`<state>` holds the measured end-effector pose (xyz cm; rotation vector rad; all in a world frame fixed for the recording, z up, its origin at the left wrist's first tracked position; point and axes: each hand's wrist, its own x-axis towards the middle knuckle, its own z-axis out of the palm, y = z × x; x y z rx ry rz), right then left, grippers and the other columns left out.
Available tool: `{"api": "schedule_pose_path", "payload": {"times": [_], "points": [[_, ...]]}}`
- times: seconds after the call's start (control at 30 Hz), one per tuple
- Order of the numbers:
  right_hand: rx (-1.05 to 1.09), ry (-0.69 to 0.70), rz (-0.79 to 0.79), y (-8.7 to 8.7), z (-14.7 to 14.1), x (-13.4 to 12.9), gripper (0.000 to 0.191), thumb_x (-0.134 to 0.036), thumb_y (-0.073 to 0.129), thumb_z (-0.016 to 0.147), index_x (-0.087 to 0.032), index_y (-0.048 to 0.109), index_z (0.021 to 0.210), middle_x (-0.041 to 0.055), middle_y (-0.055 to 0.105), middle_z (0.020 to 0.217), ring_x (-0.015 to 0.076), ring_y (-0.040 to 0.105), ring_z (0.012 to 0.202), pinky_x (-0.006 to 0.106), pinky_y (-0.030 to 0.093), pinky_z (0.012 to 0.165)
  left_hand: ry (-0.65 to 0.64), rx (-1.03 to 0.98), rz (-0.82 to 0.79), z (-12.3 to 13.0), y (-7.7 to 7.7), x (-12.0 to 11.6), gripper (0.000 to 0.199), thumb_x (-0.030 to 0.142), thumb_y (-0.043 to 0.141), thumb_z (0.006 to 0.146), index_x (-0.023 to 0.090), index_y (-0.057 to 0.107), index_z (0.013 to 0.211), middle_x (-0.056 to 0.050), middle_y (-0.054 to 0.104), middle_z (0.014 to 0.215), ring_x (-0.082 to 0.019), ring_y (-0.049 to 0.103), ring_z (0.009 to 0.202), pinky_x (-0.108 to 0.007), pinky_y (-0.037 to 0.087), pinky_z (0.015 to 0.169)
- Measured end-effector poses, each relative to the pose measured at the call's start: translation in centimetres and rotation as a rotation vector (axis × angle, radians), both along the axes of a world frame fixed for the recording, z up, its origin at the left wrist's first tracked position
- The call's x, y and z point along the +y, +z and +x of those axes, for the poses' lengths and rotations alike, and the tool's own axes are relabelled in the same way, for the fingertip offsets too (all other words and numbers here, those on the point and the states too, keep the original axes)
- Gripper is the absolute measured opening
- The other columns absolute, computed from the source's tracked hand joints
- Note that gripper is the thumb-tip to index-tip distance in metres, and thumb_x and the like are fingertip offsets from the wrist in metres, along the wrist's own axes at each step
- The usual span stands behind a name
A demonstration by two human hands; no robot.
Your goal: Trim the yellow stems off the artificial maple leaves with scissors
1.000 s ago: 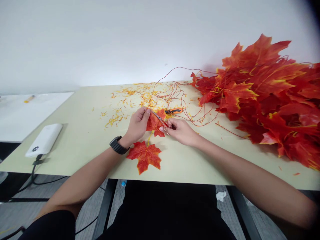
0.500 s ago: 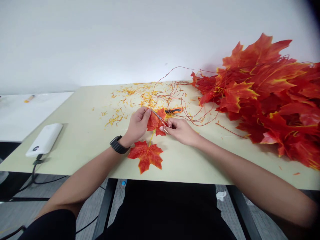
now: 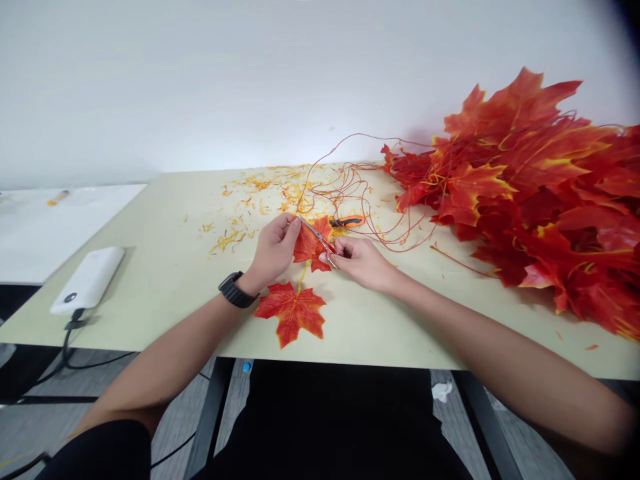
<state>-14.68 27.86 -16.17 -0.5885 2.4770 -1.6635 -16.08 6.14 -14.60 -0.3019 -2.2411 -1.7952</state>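
Observation:
Between my hands is a red artificial maple leaf [image 3: 309,250], joined by a yellow stem to a second maple leaf [image 3: 293,311] lying flat nearer to me. My left hand [image 3: 276,245], with a black watch at the wrist, pinches the upper leaf's left edge. In my right hand [image 3: 361,261] is a small pair of scissors [image 3: 317,233], its blades lying across the leaf and pointing at my left fingertips. My right fingers are closed round the scissors' handles. Just behind the leaf, an orange-and-black handled tool [image 3: 350,221] rests on the table.
Yellow and orange clippings [image 3: 235,235] are strewn over the table's middle and back. A large heap of red leaves [image 3: 545,193] fills the right side, with thin red cords [image 3: 350,190] trailing from it. A white power bank [image 3: 90,280] with a cable stands at the left.
Hardly anything differs. The scissors' blades and handles look slightly closer together, while both hands and the leaves keep their places.

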Motion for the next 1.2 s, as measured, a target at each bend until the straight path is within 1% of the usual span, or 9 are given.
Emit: {"api": "schedule_pose_path", "payload": {"times": [0.3, 0.37, 0.43, 0.6, 0.77, 0.9, 1.1, 1.17, 1.2], "points": [[0.011, -0.001, 0.006, 0.03, -0.05, 0.04, 0.054, -0.053, 0.074, 0.091, -0.023, 0.036, 0.068, -0.0043, 0.042, 0.064, 0.0108, 0.036, 0.062, 0.027, 0.028, 0.058, 0.007, 0.024, -0.021, -0.06, 0.01, -0.07, 0.033, 0.041, 0.065, 0.103, 0.018, 0.059, 0.079, 0.002, 0.048, 0.063, -0.008, 0.037, 0.056, -0.022, 0.028, 0.05], [0.004, 0.003, -0.005, -0.03, -0.07, 0.04, 0.054, -0.053, 0.074, 0.091, -0.023, 0.036, 0.068, -0.0039, 0.042, 0.064, 0.0113, 0.04, 0.062, 0.026, 0.029, 0.058, 0.006, 0.023, -0.021, -0.08, -0.01, -0.08, 0.034, 0.042, 0.065, 0.103, 0.018, 0.059, 0.079, 0.002, 0.048, 0.063, -0.008, 0.038, 0.055, -0.021, 0.028, 0.05], [-0.004, 0.007, -0.015, -0.09, -0.07, 0.07, 0.053, -0.053, 0.074, 0.09, -0.023, 0.036, 0.068, -0.0032, 0.043, 0.065, 0.0126, 0.046, 0.063, 0.026, 0.03, 0.058, 0.004, 0.024, -0.014, -0.11, -0.07, -0.08, 0.036, 0.045, 0.066, 0.102, 0.018, 0.059, 0.079, 0.002, 0.048, 0.063, -0.008, 0.038, 0.055, -0.021, 0.028, 0.05], [-0.036, 0.015, -0.036, -0.08, -0.02, 0.21, 0.051, -0.052, 0.074, 0.089, -0.024, 0.037, 0.069, -0.0003, 0.048, 0.067, 0.0207, 0.066, 0.078, 0.026, 0.031, 0.059, 0.006, 0.019, -0.014, -0.22, -0.22, -0.14, 0.037, 0.047, 0.067, 0.102, 0.018, 0.058, 0.079, 0.002, 0.048, 0.063, -0.008, 0.039, 0.056, -0.021, 0.029, 0.049], [-0.067, 0.016, -0.067, 0.0, 0.0, 0.23, 0.056, -0.055, 0.079, 0.086, -0.024, 0.036, 0.069, 0.0015, 0.054, 0.068, 0.0249, 0.072, 0.087, 0.027, 0.036, 0.06, -0.002, 0.029, -0.037, -0.22, -0.13, -0.25, 0.037, 0.046, 0.066, 0.103, 0.019, 0.057, 0.079, 0.002, 0.046, 0.063, -0.008, 0.037, 0.056, -0.021, 0.029, 0.05], [-0.093, 0.038, -0.095, -0.15, -0.1, 0.27, 0.053, -0.054, 0.077, 0.087, -0.024, 0.038, 0.069, 0.0012, 0.053, 0.068, 0.0277, 0.076, 0.096, 0.026, 0.035, 0.06, -0.009, 0.027, -0.046, -0.09, 0.12, -0.23, 0.04, 0.049, 0.066, 0.103, 0.019, 0.057, 0.079, 0.002, 0.047, 0.064, -0.008, 0.038, 0.057, -0.022, 0.029, 0.051], [-0.08, 0.027, -0.102, -0.33, -0.2, 0.25, 0.052, -0.053, 0.076, 0.088, -0.023, 0.039, 0.068, 0.001, 0.051, 0.068, 0.0254, 0.075, 0.092, 0.025, 0.033, 0.06, -0.013, 0.021, -0.004, 0.07, 0.29, -0.08, 0.041, 0.05, 0.069, 0.102, 0.019, 0.058, 0.077, 0.001, 0.048, 0.064, -0.009, 0.038, 0.058, -0.025, 0.029, 0.053], [-0.054, -0.013, -0.1, -0.28, -0.29, 0.15, 0.054, -0.056, 0.078, 0.087, -0.023, 0.04, 0.067, 0.0002, 0.05, 0.067, 0.0211, 0.069, 0.082, 0.026, 0.031, 0.059, -0.012, 0.018, 0.005, 0.11, 0.36, -0.05, 0.043, 0.052, 0.069, 0.101, 0.019, 0.058, 0.076, 0.001, 0.049, 0.065, -0.009, 0.039, 0.059, -0.025, 0.031, 0.054], [-0.035, -0.047, -0.104, -0.23, -0.36, 0.11, 0.056, -0.058, 0.079, 0.085, -0.023, 0.04, 0.067, -0.0005, 0.049, 0.067, 0.0181, 0.063, 0.075, 0.026, 0.031, 0.06, -0.01, 0.019, 0.006, 0.13, 0.4, -0.04, 0.044, 0.052, 0.069, 0.101, 0.019, 0.057, 0.076, 0.001, 0.05, 0.066, -0.009, 0.04, 0.06, -0.025, 0.032, 0.055]]}}
